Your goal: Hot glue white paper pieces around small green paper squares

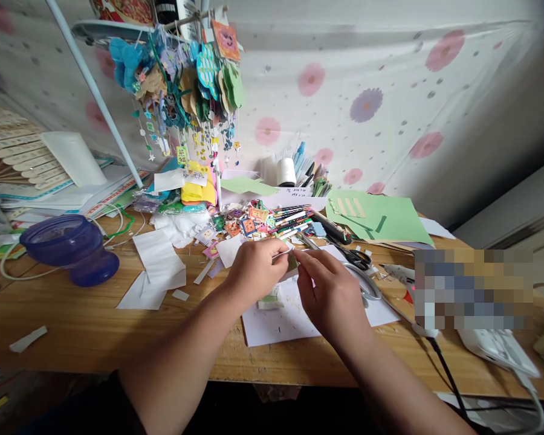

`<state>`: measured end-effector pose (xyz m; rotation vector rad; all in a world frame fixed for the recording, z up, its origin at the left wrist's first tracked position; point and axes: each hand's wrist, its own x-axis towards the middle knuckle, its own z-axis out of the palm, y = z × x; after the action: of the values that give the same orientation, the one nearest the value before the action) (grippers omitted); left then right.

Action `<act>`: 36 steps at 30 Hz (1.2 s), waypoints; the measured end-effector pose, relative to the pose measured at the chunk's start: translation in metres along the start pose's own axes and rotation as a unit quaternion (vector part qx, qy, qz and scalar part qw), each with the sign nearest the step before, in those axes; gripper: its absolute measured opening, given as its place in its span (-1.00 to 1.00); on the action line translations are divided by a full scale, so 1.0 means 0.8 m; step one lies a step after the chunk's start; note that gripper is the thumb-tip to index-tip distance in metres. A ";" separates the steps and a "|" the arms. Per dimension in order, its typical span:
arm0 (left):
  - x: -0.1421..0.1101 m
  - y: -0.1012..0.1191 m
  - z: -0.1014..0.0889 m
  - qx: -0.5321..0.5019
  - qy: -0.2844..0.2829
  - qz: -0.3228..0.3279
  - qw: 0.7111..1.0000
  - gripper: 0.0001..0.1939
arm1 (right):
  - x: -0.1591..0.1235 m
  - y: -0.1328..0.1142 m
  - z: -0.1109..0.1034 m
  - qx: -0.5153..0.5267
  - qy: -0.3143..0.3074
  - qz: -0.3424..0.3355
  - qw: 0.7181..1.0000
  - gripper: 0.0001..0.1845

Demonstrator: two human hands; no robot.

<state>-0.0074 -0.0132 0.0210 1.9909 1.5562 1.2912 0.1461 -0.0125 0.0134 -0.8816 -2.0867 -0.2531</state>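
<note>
My left hand (254,272) and my right hand (329,290) meet above the middle of the table. Between the fingertips is a small pale strip (283,254); my left thumb and fingers pinch it, and my right fingers close at its other end. Fingers cover most of it, and its material is unclear. Just below shows an olive-green patch (292,266), partly hidden. Beneath both hands lies a white sheet of paper (258,331) with dark specks, and a small green and whitish piece (271,299) rests on it.
Small colourful cards (248,226), pens (292,220) and black-handled scissors (358,258) lie beyond my hands. Paper scraps (158,260) and a blue plastic cup-like container (68,248) are left. Green card (403,217) lies back right. Paper ornaments (181,78) hang above; cables (444,356) run right.
</note>
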 end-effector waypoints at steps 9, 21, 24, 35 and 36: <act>0.002 0.000 -0.001 -0.061 0.006 -0.046 0.997 -0.87 | 0.004 0.010 -0.003 0.178 -0.033 0.100 0.978 -0.71; 0.005 -0.002 -0.008 -0.331 -0.127 -0.112 0.928 -0.79 | 0.020 0.034 -0.006 0.597 -0.095 0.376 0.702 -0.72; 0.005 -0.002 -0.008 -0.308 -0.121 -0.101 0.938 -0.80 | 0.017 0.029 -0.001 0.584 -0.079 0.375 0.716 -0.70; 0.004 0.009 -0.009 -0.219 -0.102 -0.104 0.965 -0.83 | 0.018 0.014 -0.003 0.272 -0.033 0.290 0.917 -0.84; 0.004 0.009 -0.009 -0.219 -0.102 -0.104 0.965 -0.83 | 0.018 0.015 -0.003 0.281 -0.037 0.291 0.914 -0.84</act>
<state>-0.0088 -0.0150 0.0311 1.5814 1.2172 1.1794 0.1495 0.0022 0.0244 -1.0979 -1.7122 0.6741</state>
